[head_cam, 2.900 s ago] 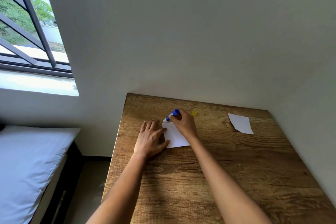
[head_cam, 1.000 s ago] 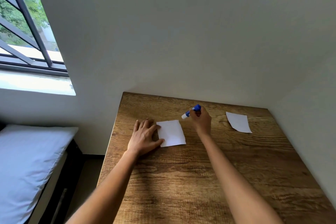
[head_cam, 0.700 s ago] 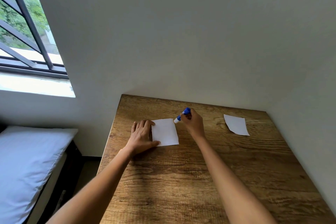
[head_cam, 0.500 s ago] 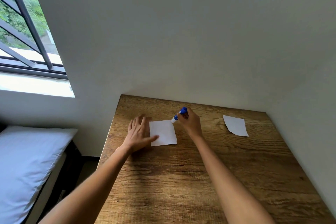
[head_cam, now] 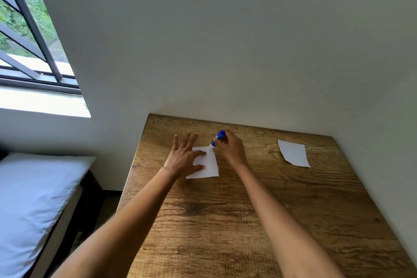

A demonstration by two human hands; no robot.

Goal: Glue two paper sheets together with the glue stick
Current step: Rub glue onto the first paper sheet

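The blue-capped glue stick with its white tip [head_cam: 217, 139] is in my right hand [head_cam: 231, 148], my fingers curled tight round its barrel. It leans, blue end up and away from me, white end down at the far right corner of the small white square paper sheet [head_cam: 206, 163]. I think the tip is touching that corner, though the spot is too small to be sure.

That paper sheet lies flat on the brown wood-grain worktop [head_cam: 225, 221], and I take it as my landmark. My left hand [head_cam: 184, 157] rests on its left half with the fingers straight and spread, pressing it down. My thumb and forefinger lie across the paper, and the other fingertips reach past its far left edge onto the bare wood.

Well to the right of this sheet, at about the same depth, lies the second white paper sheet [head_cam: 293, 153], turned a little askew, with neither hand touching it.

Behind both sheets the worktop meets a plain white wall [head_cam: 225, 40], and a second wall closes it in on the right. To the left of the landmark sheet, beyond the worktop's edge and lower down, is a bed with a pale blue-white pillow [head_cam: 31, 198]. Above the pillow, up and left of the sheet, is a window with dark metal bars [head_cam: 29, 22], green leaves showing outside.
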